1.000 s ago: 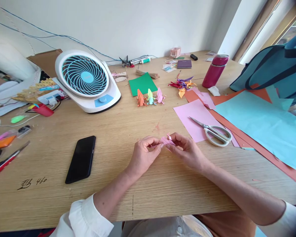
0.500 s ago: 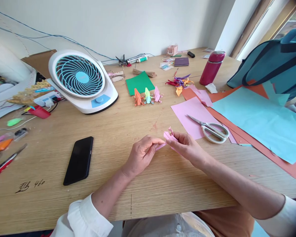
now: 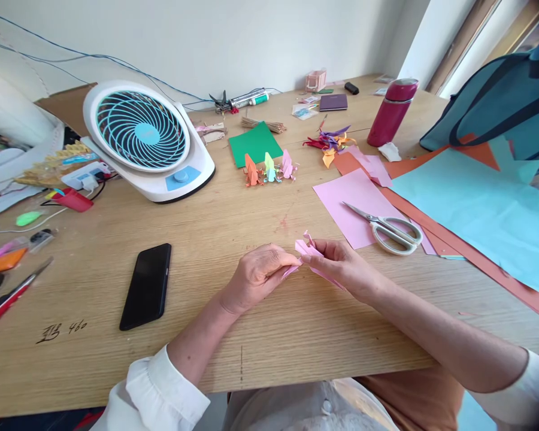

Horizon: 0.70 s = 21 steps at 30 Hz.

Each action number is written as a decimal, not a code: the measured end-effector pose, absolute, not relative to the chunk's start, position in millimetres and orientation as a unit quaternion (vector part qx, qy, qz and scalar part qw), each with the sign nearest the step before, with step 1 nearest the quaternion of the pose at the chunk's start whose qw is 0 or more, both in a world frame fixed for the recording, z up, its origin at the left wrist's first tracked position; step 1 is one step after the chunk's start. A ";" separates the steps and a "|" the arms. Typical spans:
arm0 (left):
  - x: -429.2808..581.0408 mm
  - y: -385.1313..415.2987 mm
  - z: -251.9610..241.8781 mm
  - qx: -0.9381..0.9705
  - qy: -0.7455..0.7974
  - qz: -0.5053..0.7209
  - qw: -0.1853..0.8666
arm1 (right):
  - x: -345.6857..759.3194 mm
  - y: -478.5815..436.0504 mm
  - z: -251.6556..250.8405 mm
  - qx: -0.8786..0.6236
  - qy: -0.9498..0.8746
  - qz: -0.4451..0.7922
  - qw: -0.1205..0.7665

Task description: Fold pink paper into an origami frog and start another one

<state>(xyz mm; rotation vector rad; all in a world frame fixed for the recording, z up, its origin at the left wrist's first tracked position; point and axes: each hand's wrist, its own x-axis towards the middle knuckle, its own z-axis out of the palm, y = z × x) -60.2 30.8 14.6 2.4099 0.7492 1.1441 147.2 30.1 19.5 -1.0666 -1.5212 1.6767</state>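
A folded pink paper figure is held between my two hands, above the near middle of the table. My left hand pinches its left part between thumb and fingers. On the other side my right hand grips the body, with the thumb on top; part of the paper shows below that thumb. Beyond the hands stand three finished-looking folded figures, one orange, one pale green and one pink. White-handled scissors rest partly on a pink sheet, to the right of my right hand.
A black phone lies left of my hands, with a white fan behind it. Green paper is farther back. At the right are a red bottle, large light-blue paper and a teal bag.
The camera view has shifted slightly. My left fingers have closed in more on the pink paper, and its lower edge shows more beneath my right hand.
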 end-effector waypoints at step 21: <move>-59.6 29.3 19.5 0.856 0.281 0.400 0.169 | 146.7 30.4 13.7 -0.388 -0.599 0.618 0.329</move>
